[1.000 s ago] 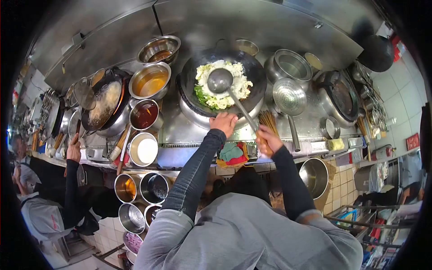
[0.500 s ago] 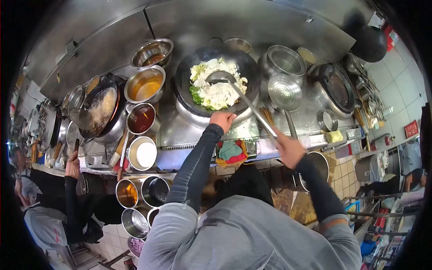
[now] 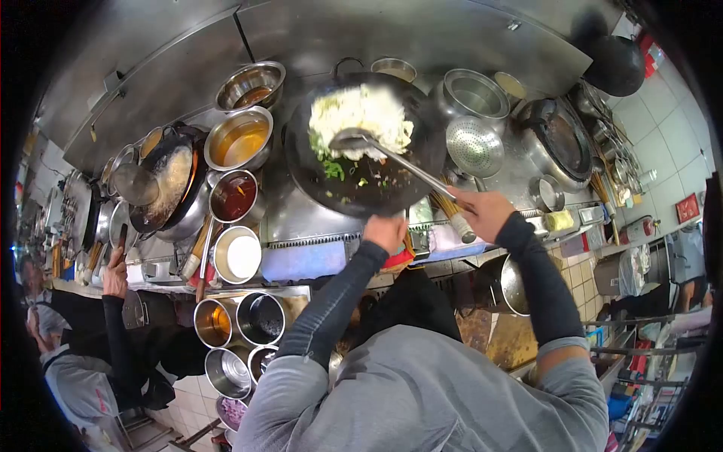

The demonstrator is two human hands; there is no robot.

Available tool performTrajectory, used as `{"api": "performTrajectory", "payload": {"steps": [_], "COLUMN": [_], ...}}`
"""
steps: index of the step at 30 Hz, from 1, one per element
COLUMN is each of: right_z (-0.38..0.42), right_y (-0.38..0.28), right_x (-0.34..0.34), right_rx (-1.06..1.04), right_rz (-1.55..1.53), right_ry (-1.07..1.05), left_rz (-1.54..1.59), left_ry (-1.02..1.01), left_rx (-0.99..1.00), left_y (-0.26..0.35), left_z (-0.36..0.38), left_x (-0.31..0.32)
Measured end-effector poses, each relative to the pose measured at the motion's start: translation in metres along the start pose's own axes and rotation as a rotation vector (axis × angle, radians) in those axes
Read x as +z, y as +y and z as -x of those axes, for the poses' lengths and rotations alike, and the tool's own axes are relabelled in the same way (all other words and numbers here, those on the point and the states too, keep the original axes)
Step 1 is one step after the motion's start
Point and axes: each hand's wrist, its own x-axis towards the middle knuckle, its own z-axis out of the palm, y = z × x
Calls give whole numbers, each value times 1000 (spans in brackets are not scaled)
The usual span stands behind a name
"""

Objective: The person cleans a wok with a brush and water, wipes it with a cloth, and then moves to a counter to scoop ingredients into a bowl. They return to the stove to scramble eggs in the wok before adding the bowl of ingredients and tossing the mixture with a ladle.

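Observation:
A large black wok (image 3: 316, 184) is centred before me, tipped so that its far loop handle shows. White food (image 3: 354, 113), blurred at its upper edge, is bunched toward the far side, with chopped greens (image 3: 332, 168) and small bits below it. My left hand (image 3: 385, 233) is closed at the wok's near rim; the grip itself is partly hidden. A colourful cloth (image 3: 399, 258) shows just below that hand. My right hand (image 3: 486, 215) is wrapped round the handle of a metal ladle (image 3: 351, 140), whose bowl touches the lower edge of the white food.
Left stand bowls of amber liquid (image 3: 239, 143) and red sauce (image 3: 233, 197), and a white-filled pot (image 3: 239, 255). A perforated strainer (image 3: 474, 147) lies right of the wok, beyond it another wok (image 3: 561, 143). Further left, a co-worker's hand (image 3: 115, 279) grips a handle near a frying wok (image 3: 169, 184).
The wok has shifted toward me and tipped. The white food has gathered toward its far side, uncovering the near part. My left hand has moved down and right; my right hand slightly right and lower-handled.

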Motion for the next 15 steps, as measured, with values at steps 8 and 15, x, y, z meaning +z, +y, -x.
{"api": "performTrajectory", "payload": {"steps": [8,15], "right_z": [42,102], "right_y": [-16,-39], "right_x": [-29,-129], "right_rx": [-85,50], "right_rz": [-65,48], "right_ry": [91,-183], "left_rz": [152,95], "left_ry": [-21,-143], "left_rx": [-86,13], "left_y": [8,41], "left_z": [-39,-37], "left_x": [-59,-113]}}
